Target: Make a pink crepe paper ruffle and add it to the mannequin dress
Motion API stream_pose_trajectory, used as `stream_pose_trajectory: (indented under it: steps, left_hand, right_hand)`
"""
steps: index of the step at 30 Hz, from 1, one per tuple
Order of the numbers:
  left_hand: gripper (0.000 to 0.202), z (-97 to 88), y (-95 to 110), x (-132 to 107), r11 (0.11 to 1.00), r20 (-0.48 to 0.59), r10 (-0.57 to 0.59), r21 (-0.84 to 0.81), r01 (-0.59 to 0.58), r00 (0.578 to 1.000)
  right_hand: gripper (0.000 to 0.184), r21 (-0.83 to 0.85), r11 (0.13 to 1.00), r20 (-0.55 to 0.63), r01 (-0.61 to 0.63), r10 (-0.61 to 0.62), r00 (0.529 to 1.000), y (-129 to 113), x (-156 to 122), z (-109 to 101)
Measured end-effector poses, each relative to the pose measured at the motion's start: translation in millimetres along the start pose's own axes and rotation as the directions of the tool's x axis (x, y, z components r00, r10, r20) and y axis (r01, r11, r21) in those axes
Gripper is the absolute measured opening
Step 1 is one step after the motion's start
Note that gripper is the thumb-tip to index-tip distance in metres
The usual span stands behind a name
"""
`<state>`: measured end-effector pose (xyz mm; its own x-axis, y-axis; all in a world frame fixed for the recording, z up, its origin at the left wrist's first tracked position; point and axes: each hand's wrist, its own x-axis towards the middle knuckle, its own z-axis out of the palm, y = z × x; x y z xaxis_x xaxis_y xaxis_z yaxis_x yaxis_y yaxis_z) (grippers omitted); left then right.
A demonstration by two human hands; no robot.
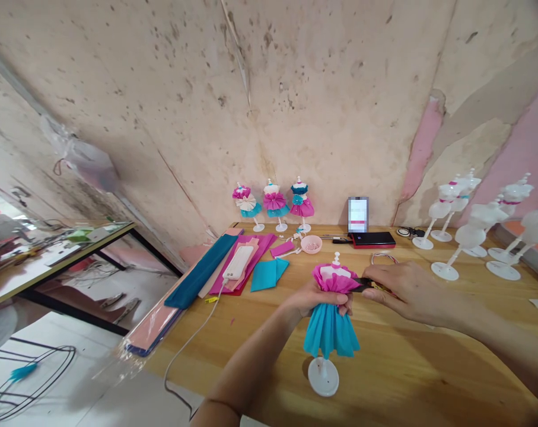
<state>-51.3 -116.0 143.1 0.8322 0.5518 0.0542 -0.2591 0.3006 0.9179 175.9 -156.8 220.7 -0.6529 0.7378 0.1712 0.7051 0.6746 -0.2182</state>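
My left hand (317,299) is closed around the waist of a small white mannequin (335,270) dressed in a pink crepe-paper top and a blue pleated paper skirt (331,329). Its round white base (323,376) rests on the wooden table (406,367). My right hand (402,287) is closed on dark scissors (363,284), whose tips touch the pink paper at the mannequin's waist.
Three dressed mannequins (274,204) stand by the wall. Several bare white mannequins (477,228) stand at the right. Pink and blue paper sheets (233,264), a white power bank (237,262) with cable, a pink bowl (311,244) and a phone (373,239) lie on the table.
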Motion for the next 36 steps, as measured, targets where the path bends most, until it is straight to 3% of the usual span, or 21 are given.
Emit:
stream_pose_trajectory:
  steps: [25, 32, 36]
  left_hand:
    - [0.03, 4.7, -2.2, 3.2, 0.998, -0.104, 0.066, 0.016, -0.065, 0.992]
    - [0.032, 7.7, 1.0, 2.8, 0.997, -0.167, 0.079, 0.041, -0.073, 0.983]
    - [0.028, 9.7, 0.4, 2.4, 0.993, -0.197, 0.11, 0.073, -0.098, 0.974]
  right_hand:
    - [0.037, -0.092, 0.995, -0.051, -0.049, 0.044, 0.998, 0.2, 2.3, 2.9]
    - [0.037, -0.079, 0.994, -0.014, -0.077, 0.076, 0.997, 2.6, -1.3, 0.5]
    - [0.038, -0.025, 0.987, -0.03, -0.158, 0.158, 0.987, 2.6, -2.5, 0.5]
